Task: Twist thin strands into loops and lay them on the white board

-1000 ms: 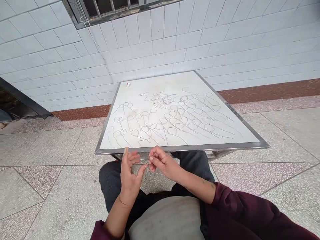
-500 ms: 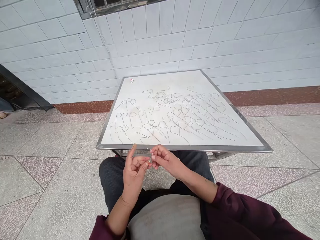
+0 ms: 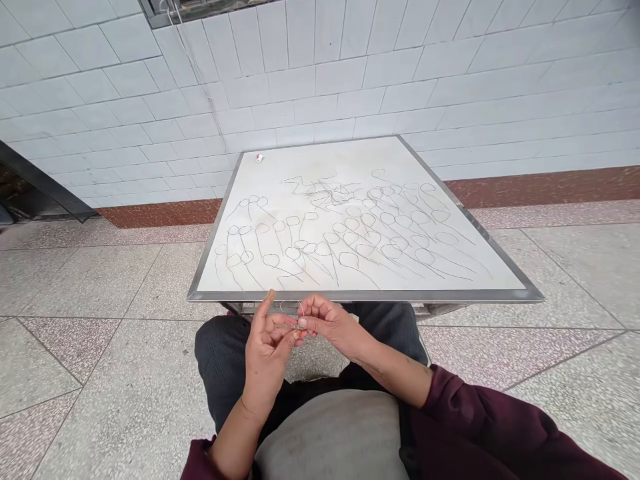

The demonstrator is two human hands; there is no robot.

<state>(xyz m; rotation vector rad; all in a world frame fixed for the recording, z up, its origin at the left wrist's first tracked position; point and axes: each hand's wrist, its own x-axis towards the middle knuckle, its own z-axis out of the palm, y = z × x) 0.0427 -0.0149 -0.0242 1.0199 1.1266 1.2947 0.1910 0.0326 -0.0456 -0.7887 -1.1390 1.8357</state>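
Note:
Between my two hands, just below the table's front edge, is a thin wire [image 3: 291, 303] bent into a small loop. My left hand [image 3: 269, 343] pinches it between thumb and fingers, with one finger sticking up. My right hand [image 3: 333, 327] comes in from the right, thumb and fingertips closed on the same wire. The fingertips of both hands meet and cover its lower part. Many thin wires with round loops at one end [image 3: 349, 259] lie on the white table [image 3: 310, 150] ahead. Farther back is a tangled heap of bent wires [image 3: 327, 192].
A small red and white object [image 3: 260, 159] sits at the table's back left corner. The metal table rim [image 3: 450, 295] runs just beyond my hands. Behind stands a white tiled wall [image 3: 345, 87] with a hanging cord [image 3: 203, 83]. Speckled floor [image 3: 150, 373] surrounds my legs.
The view has shifted slightly. Both hands stay together on the wire, and its loop leans a little more to the left between the fingers.

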